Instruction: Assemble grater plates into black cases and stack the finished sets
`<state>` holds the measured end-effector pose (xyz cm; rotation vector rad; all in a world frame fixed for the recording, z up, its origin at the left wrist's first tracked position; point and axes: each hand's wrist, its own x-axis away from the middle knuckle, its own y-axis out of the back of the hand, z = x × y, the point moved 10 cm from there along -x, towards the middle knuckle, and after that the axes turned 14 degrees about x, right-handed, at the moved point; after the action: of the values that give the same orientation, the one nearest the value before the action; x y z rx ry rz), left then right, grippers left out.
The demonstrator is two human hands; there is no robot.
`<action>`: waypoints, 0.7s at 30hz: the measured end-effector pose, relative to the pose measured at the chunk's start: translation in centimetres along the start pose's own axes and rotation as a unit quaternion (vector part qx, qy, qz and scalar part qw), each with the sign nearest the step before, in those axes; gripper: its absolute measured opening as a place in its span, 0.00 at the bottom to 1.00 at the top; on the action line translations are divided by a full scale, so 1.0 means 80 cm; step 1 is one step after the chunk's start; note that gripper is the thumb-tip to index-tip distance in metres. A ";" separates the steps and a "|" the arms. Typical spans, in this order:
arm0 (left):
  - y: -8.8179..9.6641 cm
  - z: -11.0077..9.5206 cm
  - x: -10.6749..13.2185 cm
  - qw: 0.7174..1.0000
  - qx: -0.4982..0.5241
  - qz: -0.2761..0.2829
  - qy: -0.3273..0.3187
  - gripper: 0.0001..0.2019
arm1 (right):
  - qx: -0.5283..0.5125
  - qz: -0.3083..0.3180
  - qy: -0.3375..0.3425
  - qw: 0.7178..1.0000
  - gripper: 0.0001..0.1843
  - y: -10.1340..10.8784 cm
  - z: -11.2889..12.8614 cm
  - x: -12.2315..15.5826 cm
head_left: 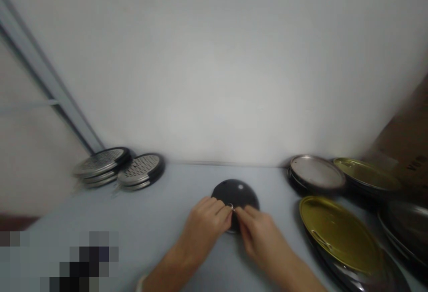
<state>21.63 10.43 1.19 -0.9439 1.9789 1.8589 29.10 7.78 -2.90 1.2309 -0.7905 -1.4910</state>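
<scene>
Two short stacks of round metal strainer plates (100, 162) (140, 169) with perforated faces and black rims stand at the back left of a pale grey table (150, 211), well away from the hands. At the back right, a silver pan lid (317, 171) sits beside a gold-lined pan lid (366, 174). In front of them lie a large oval gold-lined tray (337, 232) and a dark pan (406, 229), partly cut off by the edge of the view. The tray is the nearest of these to the right hand, just beyond it but not touching. A cardboard box (404, 149) fills the right corner behind them, a white wall (227, 82) rises behind the table, and a metal rail (43, 69) runs down the left side. A blurred patch hides the lower left corner. Nothing stands between the hands and the dark round lid (236, 191), which lies domed side up at the middle of the table's front area. Its far half shows past the hands, and its near half is hidden under them. The left hand (203, 225) and right hand (261, 238) are both closed in over the lid, with their fingertips pinched from either side on a small metal ring (230, 206) at its top.
</scene>
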 end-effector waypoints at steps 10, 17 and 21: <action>0.005 0.012 -0.006 0.999 0.044 0.011 0.026 0.06 | -0.089 -0.068 -0.046 0.993 0.13 0.014 -0.018 -0.004; -0.002 -0.018 -0.004 0.998 0.005 0.022 -0.060 0.09 | -0.007 -0.016 -0.041 0.999 0.12 0.002 -0.012 -0.001; -0.004 -0.017 -0.003 0.998 -0.013 0.012 -0.066 0.11 | 0.036 0.017 -0.029 0.999 0.13 -0.009 -0.009 -0.001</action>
<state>22.32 9.17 1.26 -0.7842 1.9005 1.9126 29.61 8.14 -3.73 1.2257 -0.9061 -1.4865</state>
